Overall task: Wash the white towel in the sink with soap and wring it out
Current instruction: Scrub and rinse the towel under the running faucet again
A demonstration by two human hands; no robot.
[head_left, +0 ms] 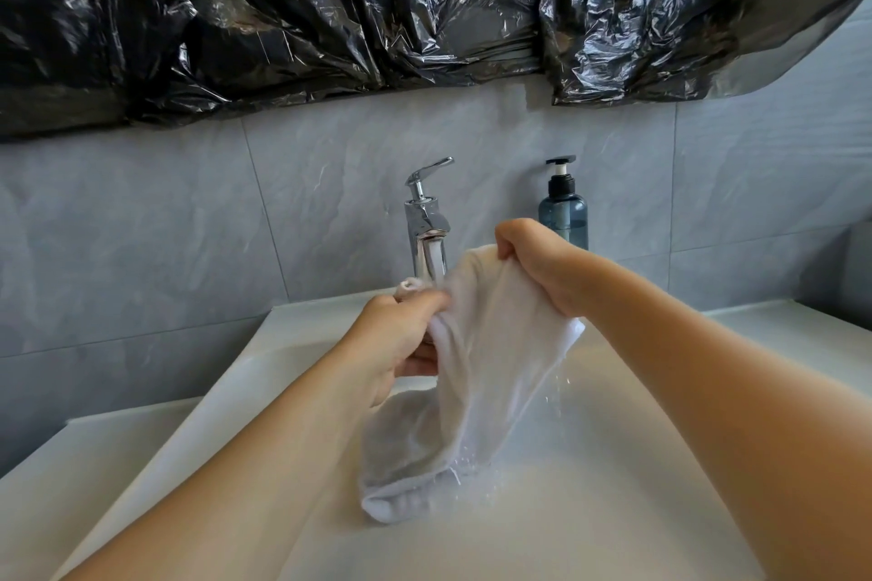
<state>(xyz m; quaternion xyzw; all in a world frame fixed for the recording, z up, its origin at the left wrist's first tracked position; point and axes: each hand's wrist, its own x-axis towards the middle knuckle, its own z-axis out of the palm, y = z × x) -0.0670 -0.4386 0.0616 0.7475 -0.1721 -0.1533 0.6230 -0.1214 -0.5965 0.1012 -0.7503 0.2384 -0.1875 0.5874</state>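
A wet white towel [476,373] hangs over the white sink [590,462], dripping water from its lower edges. My left hand [401,335] grips the towel's left upper part just under the chrome tap [427,222], whose water stream runs onto the cloth. Higher and to the right, my right hand [542,264] grips the towel's top corner. The towel's bottom fold rests on the sink floor. A blue soap pump bottle [564,208] stands behind my right hand, against the wall.
Grey wall tiles [188,226] rise behind the sink. Black plastic sheeting [330,0] covers the wall above. A white counter ledge [56,462] runs along the sink's left side.
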